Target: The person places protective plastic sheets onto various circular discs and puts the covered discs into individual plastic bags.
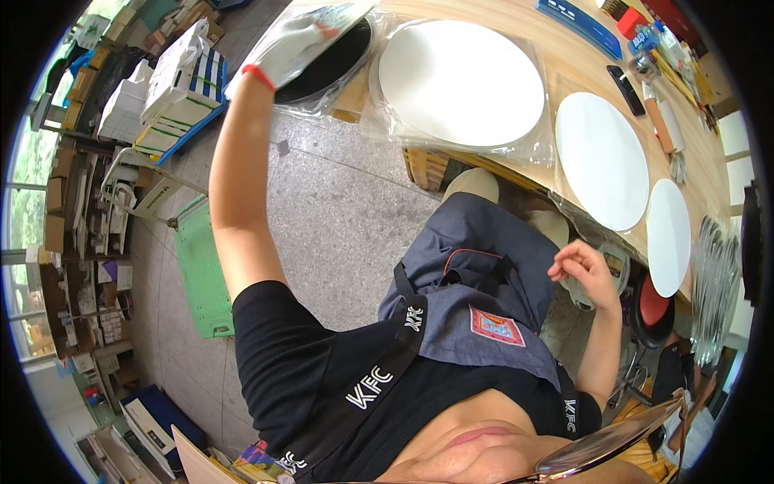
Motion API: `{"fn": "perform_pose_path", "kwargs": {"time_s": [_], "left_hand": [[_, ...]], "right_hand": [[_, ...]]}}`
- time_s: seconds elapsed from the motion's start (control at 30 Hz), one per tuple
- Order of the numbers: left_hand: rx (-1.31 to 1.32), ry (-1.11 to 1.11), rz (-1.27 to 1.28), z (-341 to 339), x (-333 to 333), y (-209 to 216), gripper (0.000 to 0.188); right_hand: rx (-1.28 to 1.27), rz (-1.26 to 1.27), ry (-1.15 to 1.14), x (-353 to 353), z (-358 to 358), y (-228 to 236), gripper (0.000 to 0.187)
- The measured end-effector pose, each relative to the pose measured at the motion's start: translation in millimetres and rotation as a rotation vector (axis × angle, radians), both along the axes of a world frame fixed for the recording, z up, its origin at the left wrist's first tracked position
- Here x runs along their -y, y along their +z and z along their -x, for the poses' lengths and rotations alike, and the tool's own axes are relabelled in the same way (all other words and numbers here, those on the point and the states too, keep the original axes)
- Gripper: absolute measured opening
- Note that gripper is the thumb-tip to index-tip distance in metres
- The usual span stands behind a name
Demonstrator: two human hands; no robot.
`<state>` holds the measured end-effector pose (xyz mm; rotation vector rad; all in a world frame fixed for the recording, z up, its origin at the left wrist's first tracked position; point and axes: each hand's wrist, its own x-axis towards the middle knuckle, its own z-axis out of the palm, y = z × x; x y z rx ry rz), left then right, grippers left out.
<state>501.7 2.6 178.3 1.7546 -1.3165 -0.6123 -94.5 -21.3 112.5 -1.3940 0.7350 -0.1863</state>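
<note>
The two hands are well apart. At the far left, the left hand (pixel 294 47), in a smooth white glove with a red elastic cuff, lies over a black disc (pixel 318 77); whether its fingers grip anything cannot be told. The disc is flat, dark and smooth-edged, with crinkled, glossy clear plastic (pixel 334 109) around it, and sits at the left end of the table (pixel 516 22), whose top is pale, streaked wood.

Just right of it lies a large white disc (pixel 461 81), matte and rounded, with creased clear film (pixel 528 149) spreading past its rim. Farther right come an oval white disc (pixel 601 161) and a narrower-looking white disc (pixel 668 238), beside a heap of shiny, ridged plastic sleeves (pixel 713 290). A long blue box (pixel 579 26) and a slim black device (pixel 626 89) lie on the far side.

The right hand (pixel 584 270) is bare, its fingers loosely bent around nothing visible, above the lap near a grey-blue cloth apron (pixel 484 282). At left, a pebbled green trolley (pixel 201 270) stands on the speckled grey floor (pixel 339 185).
</note>
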Motion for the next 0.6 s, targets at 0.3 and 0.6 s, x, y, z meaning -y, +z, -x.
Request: {"fn": "perform_pose_path", "kwargs": {"time_s": [0.3, 0.6], "left_hand": [[0.545, -0.404, 0.028, 160.8, 80.5, -61.3, 0.045], [1.073, -0.379, 0.079, 177.0, 63.6, -98.4, 0.055]], "right_hand": [[0.123, 0.577, -0.251, 93.3, -139.5, 1.5, 0.035], [-0.382, 0.918, -0.212, 151.8, -127.9, -23.2, 0.024]]}}
